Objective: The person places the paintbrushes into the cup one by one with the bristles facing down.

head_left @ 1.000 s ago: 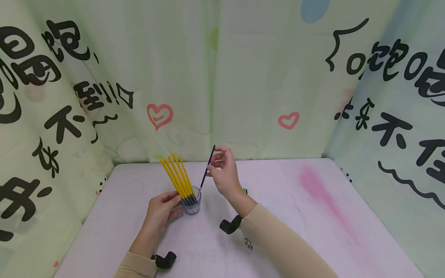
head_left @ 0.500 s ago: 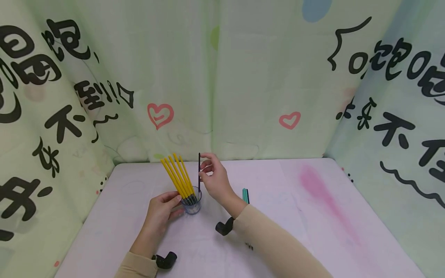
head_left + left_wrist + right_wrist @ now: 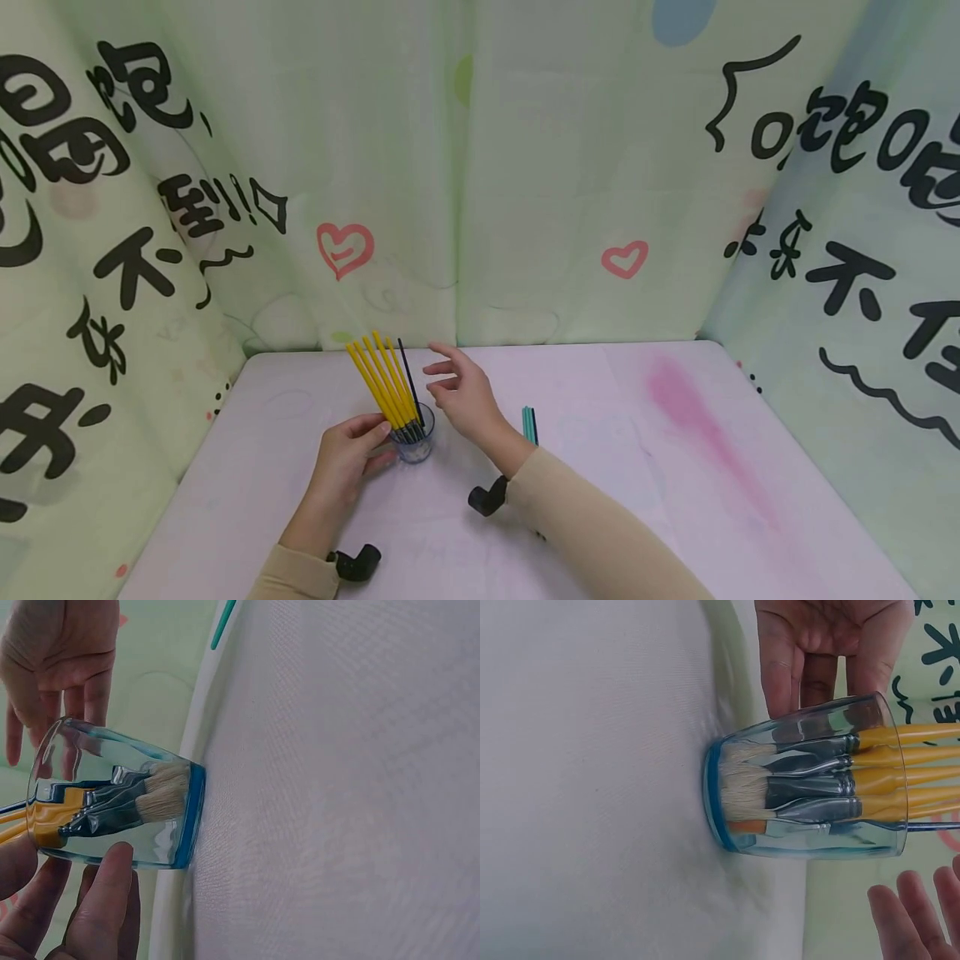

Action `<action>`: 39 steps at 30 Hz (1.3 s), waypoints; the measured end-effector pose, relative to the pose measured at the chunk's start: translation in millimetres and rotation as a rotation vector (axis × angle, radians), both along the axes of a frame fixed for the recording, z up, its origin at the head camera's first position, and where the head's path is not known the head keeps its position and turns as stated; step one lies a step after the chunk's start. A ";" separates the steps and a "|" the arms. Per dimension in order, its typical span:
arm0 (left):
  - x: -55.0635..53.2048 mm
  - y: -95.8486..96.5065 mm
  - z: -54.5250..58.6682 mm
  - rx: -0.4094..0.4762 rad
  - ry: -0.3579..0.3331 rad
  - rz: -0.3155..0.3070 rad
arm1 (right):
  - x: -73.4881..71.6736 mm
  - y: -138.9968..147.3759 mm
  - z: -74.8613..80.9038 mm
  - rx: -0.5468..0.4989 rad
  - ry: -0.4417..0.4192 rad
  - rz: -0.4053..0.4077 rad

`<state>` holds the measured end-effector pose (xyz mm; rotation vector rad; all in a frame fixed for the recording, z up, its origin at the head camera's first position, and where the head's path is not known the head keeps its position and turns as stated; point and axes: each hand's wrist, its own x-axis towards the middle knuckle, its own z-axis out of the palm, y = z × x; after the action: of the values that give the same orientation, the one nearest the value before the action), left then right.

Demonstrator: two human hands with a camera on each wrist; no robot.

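Observation:
A clear glass (image 3: 414, 451) with a blue base stands upright on the table, holding several yellow-handled paintbrushes (image 3: 381, 379), pale bristles down. A thin dark-handled paintbrush (image 3: 409, 375) leans in the glass beside them; the right wrist view shows its orange-brown bristles (image 3: 747, 826) near the base. My left hand (image 3: 348, 448) is at the glass's left side, its fairly straight fingers (image 3: 778, 675) right at the wall and its thumb near the rim. My right hand (image 3: 468, 392) hovers just right of the brush handles, fingers spread and apart from the dark brush.
Teal and black handles (image 3: 529, 423) lie on the table right of the glass, partly hidden under my right forearm. The pinkish-white table (image 3: 637, 500) meets a printed curtain (image 3: 525, 208) at the back and sides. A black mount (image 3: 487, 497) sits at my right wrist.
My right hand moved left and lowered the dark paintbrush into the glass, then let go of it. The brush now leans left against the yellow ones. My left hand has stayed put.

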<state>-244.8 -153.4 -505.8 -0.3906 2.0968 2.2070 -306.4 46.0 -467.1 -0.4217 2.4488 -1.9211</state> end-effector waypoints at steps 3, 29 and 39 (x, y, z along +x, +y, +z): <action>0.0 0.4 0.3 -0.008 -0.006 0.007 | 0.2 3.0 -2.3 -0.013 -0.041 -0.004; 1.2 1.4 -0.8 0.003 -0.021 -0.007 | 11.9 52.5 -23.2 -0.092 -0.144 -0.109; 0.5 2.2 1.2 -0.011 -0.019 -0.004 | 16.1 74.4 -24.5 -0.081 -0.163 -0.153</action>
<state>-244.3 -151.2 -504.6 -0.4053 2.0992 2.1816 -290.3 120.4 -491.6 -0.0752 2.3689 -2.0257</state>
